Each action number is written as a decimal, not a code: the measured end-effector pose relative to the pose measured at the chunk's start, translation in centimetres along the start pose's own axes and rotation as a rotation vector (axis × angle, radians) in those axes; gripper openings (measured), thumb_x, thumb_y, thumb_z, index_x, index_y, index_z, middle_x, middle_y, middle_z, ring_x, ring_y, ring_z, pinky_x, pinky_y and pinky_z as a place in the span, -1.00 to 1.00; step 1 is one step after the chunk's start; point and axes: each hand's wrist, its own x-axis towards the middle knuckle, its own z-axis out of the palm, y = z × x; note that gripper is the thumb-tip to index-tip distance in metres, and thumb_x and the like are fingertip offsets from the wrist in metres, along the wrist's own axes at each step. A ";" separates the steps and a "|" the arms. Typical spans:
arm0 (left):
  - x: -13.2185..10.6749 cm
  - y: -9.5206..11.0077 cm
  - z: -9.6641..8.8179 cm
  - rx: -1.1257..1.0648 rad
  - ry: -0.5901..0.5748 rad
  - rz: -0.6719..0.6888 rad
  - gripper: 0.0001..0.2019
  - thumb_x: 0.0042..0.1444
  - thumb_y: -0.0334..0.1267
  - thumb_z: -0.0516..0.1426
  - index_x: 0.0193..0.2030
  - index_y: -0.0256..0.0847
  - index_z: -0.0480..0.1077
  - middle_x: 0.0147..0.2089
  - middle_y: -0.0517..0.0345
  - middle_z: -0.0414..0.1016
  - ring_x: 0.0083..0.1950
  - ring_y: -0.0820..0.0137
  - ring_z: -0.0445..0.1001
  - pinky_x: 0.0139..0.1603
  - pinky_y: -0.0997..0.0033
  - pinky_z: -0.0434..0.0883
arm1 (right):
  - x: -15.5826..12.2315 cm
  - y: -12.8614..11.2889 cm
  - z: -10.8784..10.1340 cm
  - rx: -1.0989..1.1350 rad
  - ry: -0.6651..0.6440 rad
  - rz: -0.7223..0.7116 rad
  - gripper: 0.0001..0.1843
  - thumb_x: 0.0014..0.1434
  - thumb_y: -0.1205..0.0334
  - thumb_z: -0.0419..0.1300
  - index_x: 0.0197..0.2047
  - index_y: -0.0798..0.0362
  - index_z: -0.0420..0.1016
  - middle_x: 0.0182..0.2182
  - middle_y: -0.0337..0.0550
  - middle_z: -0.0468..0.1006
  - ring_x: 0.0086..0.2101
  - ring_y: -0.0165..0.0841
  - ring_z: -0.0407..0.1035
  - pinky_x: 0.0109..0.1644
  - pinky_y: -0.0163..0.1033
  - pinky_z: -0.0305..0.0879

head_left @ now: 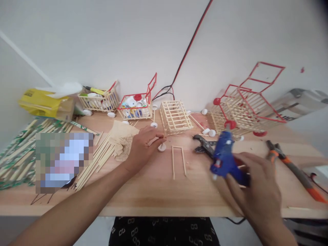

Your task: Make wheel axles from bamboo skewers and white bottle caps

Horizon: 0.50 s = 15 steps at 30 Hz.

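Note:
My left hand [144, 145] reaches across the wooden table [159, 194], fingers pinched on a short stick with a white cap wheel [162, 147] at its end. My right hand [257, 186] grips a blue glue gun [225, 155], blurred by motion, nozzle pointing up and away. A U-shaped frame of thin sticks [178, 160] lies flat between my two hands. Just beyond it stands a small unpainted stick cage [175, 117].
Black pliers [203, 145] lie by the glue gun, orange-handled cutters [292, 165] at the right. Stick carts stand along the wall: two holding caps [134, 107], a red-trimmed one [243, 109]. Loose sticks [97, 159], a cloth glove [121, 141] and chopstick packs [17, 150] lie left.

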 end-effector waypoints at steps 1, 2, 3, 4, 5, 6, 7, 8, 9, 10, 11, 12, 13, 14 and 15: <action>0.0 0.0 0.0 0.005 0.002 0.000 -0.92 0.15 -0.28 0.16 -0.36 -0.19 0.42 -0.34 0.16 0.49 -0.22 0.36 0.43 -0.11 0.31 0.32 | 0.1 1.3 -0.5 -0.095 0.069 0.067 -0.55 0.15 0.16 0.16 0.11 0.06 0.30 -0.07 0.16 0.34 -0.18 -0.12 0.36 -0.11 -0.05 0.30; 0.0 0.0 0.0 0.009 0.002 0.001 -0.91 0.15 -0.28 0.16 -0.36 -0.19 0.42 -0.34 0.16 0.48 -0.22 0.36 0.43 -0.12 0.31 0.32 | 0.1 2.9 -0.9 -0.201 0.124 0.158 -0.52 0.13 0.13 0.19 0.11 0.09 0.32 -0.07 0.20 0.36 -0.16 -0.10 0.35 -0.10 -0.04 0.29; 0.0 0.0 0.0 0.013 0.001 0.005 -0.91 0.15 -0.27 0.16 -0.36 -0.19 0.42 -0.34 0.15 0.48 -0.22 0.36 0.43 -0.12 0.31 0.32 | 0.2 4.6 -1.3 -0.287 0.181 0.224 -0.49 0.10 0.09 0.22 0.08 0.11 0.35 -0.13 0.20 0.41 -0.13 -0.06 0.33 -0.10 -0.03 0.28; 0.0 0.1 0.0 0.015 0.001 0.009 -0.91 0.15 -0.27 0.16 -0.36 -0.19 0.41 -0.34 0.16 0.48 -0.23 0.36 0.43 -0.13 0.32 0.33 | 0.2 6.4 -1.5 -0.350 0.187 0.282 -0.48 0.10 0.06 0.22 0.08 0.13 0.37 -0.21 0.18 0.44 -0.09 -0.01 0.31 -0.10 -0.02 0.26; 0.1 0.1 0.0 0.014 -0.001 0.014 -0.90 0.16 -0.27 0.16 -0.36 -0.20 0.41 -0.34 0.16 0.48 -0.23 0.36 0.43 -0.13 0.32 0.33 | 0.2 8.2 -1.6 -0.401 0.157 0.371 -0.48 0.08 0.03 0.21 0.05 0.16 0.40 -0.28 0.17 0.46 -0.09 0.02 0.30 -0.14 -0.01 0.26; 0.1 0.1 0.0 0.014 -0.002 0.018 -0.90 0.16 -0.27 0.15 -0.36 -0.20 0.41 -0.34 0.16 0.48 -0.23 0.37 0.43 -0.13 0.33 0.33 | 0.2 9.8 -1.7 -0.448 0.129 0.473 -0.46 0.04 -0.02 0.23 -0.02 0.21 0.45 -0.34 0.20 0.45 -0.14 0.04 0.31 -0.21 0.01 0.25; 0.1 0.2 0.0 0.018 -0.001 0.019 -0.91 0.16 -0.27 0.15 -0.35 -0.20 0.42 -0.34 0.17 0.48 -0.23 0.37 0.43 -0.12 0.33 0.34 | 0.1 11.2 -1.7 -0.490 0.089 0.582 -0.39 0.01 -0.08 0.23 -0.04 0.27 0.47 -0.32 0.27 0.44 -0.19 0.05 0.33 -0.26 0.01 0.24; 0.1 0.2 0.0 0.027 -0.002 0.018 -0.91 0.16 -0.27 0.15 -0.35 -0.19 0.42 -0.33 0.17 0.48 -0.22 0.38 0.44 -0.12 0.34 0.34 | -0.1 12.2 -1.6 -0.518 0.046 0.686 -0.34 -0.02 -0.14 0.22 -0.05 0.29 0.48 -0.28 0.32 0.43 -0.21 0.07 0.33 -0.30 0.01 0.23; 0.1 0.2 0.0 0.040 -0.003 0.014 -0.91 0.17 -0.27 0.14 -0.34 -0.19 0.43 -0.33 0.17 0.49 -0.21 0.38 0.44 -0.12 0.34 0.34 | -0.3 12.9 -1.5 -0.520 0.015 0.752 -0.32 0.00 -0.16 0.20 -0.03 0.27 0.47 -0.23 0.33 0.42 -0.21 0.06 0.34 -0.31 0.01 0.23; 0.1 0.2 0.0 0.053 -0.008 0.009 -0.90 0.17 -0.27 0.14 -0.34 -0.19 0.43 -0.32 0.17 0.50 -0.20 0.38 0.45 -0.11 0.34 0.34 | -0.4 13.4 -1.3 -0.524 0.033 0.785 -0.35 0.06 -0.16 0.14 0.02 0.22 0.44 -0.15 0.31 0.42 -0.17 0.05 0.35 -0.26 0.00 0.24; 0.1 0.3 -0.1 0.065 -0.012 0.003 -0.90 0.17 -0.26 0.14 -0.34 -0.19 0.43 -0.31 0.17 0.50 -0.20 0.37 0.46 -0.10 0.33 0.34 | -0.6 13.6 -1.2 -0.522 0.024 0.832 -0.36 0.08 -0.16 0.12 0.04 0.20 0.42 -0.10 0.30 0.41 -0.13 0.05 0.35 -0.24 -0.01 0.24; 0.1 0.3 -0.1 0.073 -0.016 -0.003 -0.89 0.17 -0.26 0.14 -0.34 -0.19 0.43 -0.30 0.17 0.51 -0.20 0.37 0.46 -0.10 0.33 0.35 | -0.7 13.6 -1.0 -0.514 0.008 0.868 -0.37 0.11 -0.15 0.09 0.06 0.20 0.40 -0.07 0.30 0.40 -0.10 0.05 0.35 -0.21 -0.03 0.25; 0.1 0.3 -0.1 0.080 -0.019 -0.009 -0.89 0.17 -0.25 0.14 -0.34 -0.20 0.43 -0.30 0.17 0.51 -0.20 0.37 0.47 -0.10 0.33 0.35 | -0.8 13.6 -0.9 -0.506 -0.011 0.897 -0.37 0.13 -0.14 0.07 0.07 0.21 0.38 -0.05 0.30 0.39 -0.07 0.06 0.34 -0.19 -0.03 0.25; 0.1 0.3 -0.1 0.084 -0.019 -0.012 -0.89 0.17 -0.25 0.14 -0.35 -0.20 0.44 -0.30 0.17 0.52 -0.20 0.37 0.47 -0.10 0.33 0.35 | -0.8 13.5 -0.8 -0.498 -0.032 0.922 -0.36 0.14 -0.14 0.05 0.08 0.23 0.37 -0.05 0.31 0.39 -0.06 0.06 0.34 -0.18 -0.04 0.25; 0.1 0.3 -0.1 0.087 -0.017 -0.014 -0.89 0.17 -0.25 0.14 -0.35 -0.19 0.43 -0.30 0.18 0.52 -0.20 0.38 0.47 -0.10 0.33 0.36 | -0.8 13.5 -0.7 -0.493 -0.048 0.936 -0.36 0.15 -0.13 0.03 0.08 0.24 0.37 -0.05 0.32 0.40 -0.05 0.06 0.34 -0.18 -0.04 0.25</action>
